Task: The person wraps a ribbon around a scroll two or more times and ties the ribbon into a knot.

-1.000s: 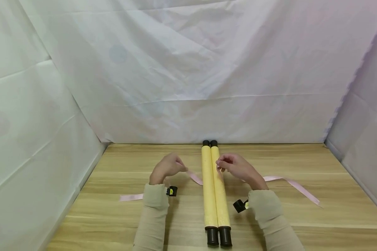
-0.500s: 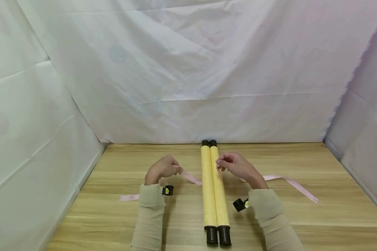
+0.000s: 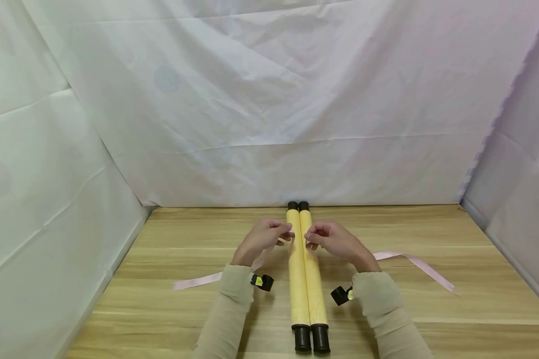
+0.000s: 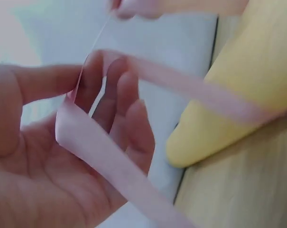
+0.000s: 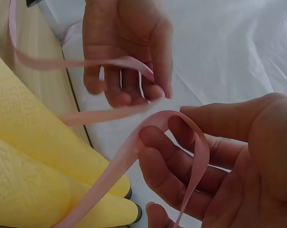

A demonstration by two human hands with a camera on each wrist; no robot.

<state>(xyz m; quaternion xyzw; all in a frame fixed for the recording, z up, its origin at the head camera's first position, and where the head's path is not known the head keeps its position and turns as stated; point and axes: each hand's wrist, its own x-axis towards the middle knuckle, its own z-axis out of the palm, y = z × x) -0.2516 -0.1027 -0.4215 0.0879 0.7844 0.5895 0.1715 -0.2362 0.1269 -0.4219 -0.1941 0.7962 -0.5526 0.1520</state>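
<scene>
Evidently, the left hand and right hand pinch pink ribbon, at ten and one o'clock from the yellow tubes' middle.

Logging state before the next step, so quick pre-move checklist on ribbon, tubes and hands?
1. Left hand pinches the pink ribbon: ok.
2. Right hand pinches another stretch of it: ok.
3. Yellow tubes side by side: ok.
4. Both ribbon tails lying on the table: ok.
5. Ribbon flat, without turns: not ok, it bends over at both hands.
6. Ribbon passing beneath both tubes: cannot tell, undersides hidden.
</scene>
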